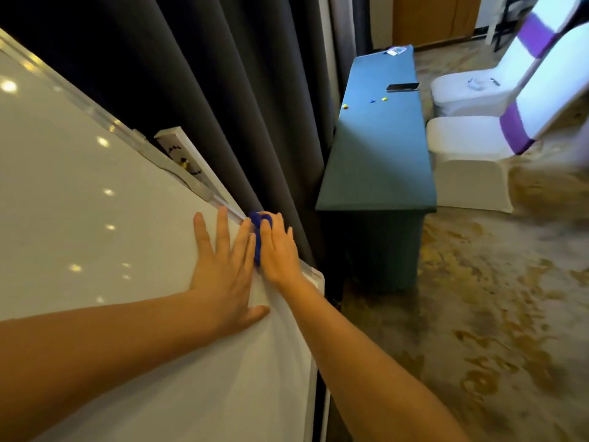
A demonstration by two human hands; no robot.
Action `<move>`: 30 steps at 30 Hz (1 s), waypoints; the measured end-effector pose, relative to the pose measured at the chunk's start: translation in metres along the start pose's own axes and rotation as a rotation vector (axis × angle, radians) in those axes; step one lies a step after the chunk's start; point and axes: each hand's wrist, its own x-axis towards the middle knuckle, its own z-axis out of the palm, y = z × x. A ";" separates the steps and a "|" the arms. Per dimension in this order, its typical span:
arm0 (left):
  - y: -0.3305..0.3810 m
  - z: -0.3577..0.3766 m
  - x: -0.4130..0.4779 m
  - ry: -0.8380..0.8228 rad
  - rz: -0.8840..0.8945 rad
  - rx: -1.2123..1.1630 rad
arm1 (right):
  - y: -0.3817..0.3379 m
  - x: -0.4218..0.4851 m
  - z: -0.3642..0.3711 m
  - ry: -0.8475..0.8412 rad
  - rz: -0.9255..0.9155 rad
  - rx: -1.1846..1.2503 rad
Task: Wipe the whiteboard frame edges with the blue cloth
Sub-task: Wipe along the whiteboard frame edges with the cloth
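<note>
The whiteboard (pixel 95 218) fills the left of the view, tilted, with its pale frame edge (pixel 314 275) running down the right side. My left hand (pixel 226 269) lies flat on the board surface, fingers spread, just inside that edge. My right hand (pixel 277 247) presses the blue cloth (pixel 257 237) against the frame edge near the lower corner. Only a strip of the cloth shows between my two hands; the rest is hidden under my right palm.
Dark grey curtains (pixel 223 106) hang right behind the board. A teal-covered table (pixel 379 154) stands to the right with a phone (pixel 402 87) and small bits on it. Two white-covered chairs (pixel 468 145) with purple sashes sit beyond it. Patterned carpet (pixel 494 314) covers the floor.
</note>
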 end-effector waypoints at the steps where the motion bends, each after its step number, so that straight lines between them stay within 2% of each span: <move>1: 0.004 -0.001 0.002 -0.016 0.017 0.027 | 0.004 0.005 0.002 0.013 -0.057 -0.088; 3: 0.007 0.003 0.004 -0.011 0.039 -0.001 | 0.033 0.001 0.000 -0.041 -0.047 -0.389; 5: 0.008 0.008 0.005 0.005 0.061 0.010 | 0.072 -0.014 -0.012 -0.131 0.104 -0.556; 7: 0.010 0.009 0.005 0.000 0.062 0.025 | 0.094 -0.026 -0.023 -0.192 0.243 -0.566; 8: 0.012 0.008 0.006 0.000 0.068 0.035 | 0.094 -0.025 -0.023 -0.190 0.223 -0.559; 12: 0.019 0.005 0.007 -0.004 0.091 0.040 | 0.055 0.002 -0.002 -0.066 -0.065 -0.414; 14: 0.021 0.004 0.008 0.000 0.118 0.046 | 0.056 0.005 -0.003 -0.025 -0.124 -0.467; 15: 0.021 0.004 0.007 -0.017 0.129 0.048 | 0.065 0.000 -0.009 -0.065 -0.087 -0.534; 17: 0.018 0.004 0.008 -0.040 0.142 0.045 | 0.096 -0.015 -0.022 -0.173 0.109 -0.580; 19: 0.018 0.003 0.009 -0.045 0.143 0.032 | 0.120 -0.031 -0.034 -0.244 0.325 -0.519; 22: 0.022 -0.002 0.010 -0.049 0.155 0.058 | 0.123 -0.033 -0.037 -0.197 0.405 -0.388; 24: 0.029 -0.008 0.010 -0.063 0.169 0.065 | 0.117 -0.032 -0.032 -0.067 0.356 -0.287; 27: 0.039 -0.015 0.012 -0.068 0.178 0.091 | 0.096 -0.032 -0.024 0.112 0.167 -0.172; 28: 0.041 -0.016 0.014 -0.070 0.178 0.090 | 0.093 -0.031 -0.023 0.129 0.146 -0.085; 30: 0.044 -0.020 0.017 -0.075 0.185 0.083 | 0.102 -0.033 -0.029 0.090 0.222 0.011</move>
